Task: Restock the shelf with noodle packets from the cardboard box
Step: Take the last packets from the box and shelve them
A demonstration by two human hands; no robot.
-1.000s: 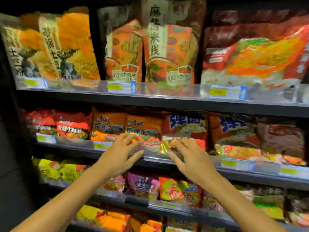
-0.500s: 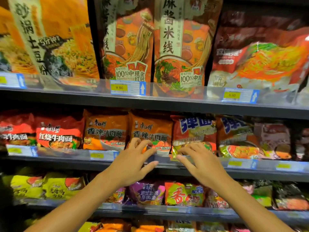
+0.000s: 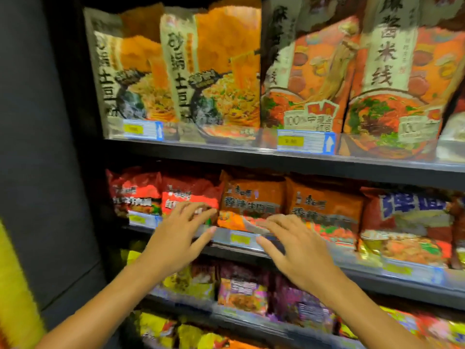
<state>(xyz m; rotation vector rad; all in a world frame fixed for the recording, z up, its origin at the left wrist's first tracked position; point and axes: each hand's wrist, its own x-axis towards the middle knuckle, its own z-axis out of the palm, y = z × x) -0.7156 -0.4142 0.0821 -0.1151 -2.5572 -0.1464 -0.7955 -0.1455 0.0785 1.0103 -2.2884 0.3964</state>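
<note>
Both hands are up at the second shelf [image 3: 289, 170], a dark metal shelf with a clear plastic front lip carrying yellow price tags. The left hand [image 3: 176, 238] has its fingers spread and relaxed, fingertips against the lower edge of the shiny red foil noodle packet [image 3: 188, 195], gripping nothing. The right hand [image 3: 299, 245] is likewise loose, fingers splayed over the bottom edge of the orange-brown foil noodle packet [image 3: 251, 200]; whether they touch the packet or only the lip is blurred, cannot tell.

No packet is held by either hand. The cardboard box is not in view, so the stock still to place cannot be seen. Packets already on this shelf stand upright in a row, touching side by side: red ones left, two orange-brown ones in the middle, a red packet with blue lettering [image 3: 407, 217] further right.

Judged step: straightening or pushing back the front row after placing, not picking. The row looks full at the front, so the task seems well along for this tier.

The next move likely calls for pressing both packets flush behind the lip, keeping them upright, then going back to the box for more. Risk: slippery foil packets tipping forward over the low lip.
</note>
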